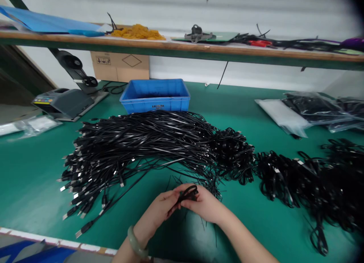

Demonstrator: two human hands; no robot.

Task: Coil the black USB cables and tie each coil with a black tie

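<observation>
Near the front edge of the green table, my left hand (163,206) and my right hand (203,203) meet around a folded black USB cable (187,194). Its loops stick up between the fingers, and both hands are closed on it; the pinched middle is partly hidden. Just beyond them lies a wide pile of straight black USB cables (148,141), metal plugs toward the left. Thin black ties (212,183) are scattered by my right hand. To the right sit coiled cable bundles (234,153), with more bundles (301,179) farther right.
A blue bin (156,103) stands behind the pile, beside a cardboard box (121,67). A grey machine (66,101) with reels is at the back left. Plastic bags (313,109) lie at the back right. A shelf (184,50) spans above, carrying yellow rubber bands (138,32).
</observation>
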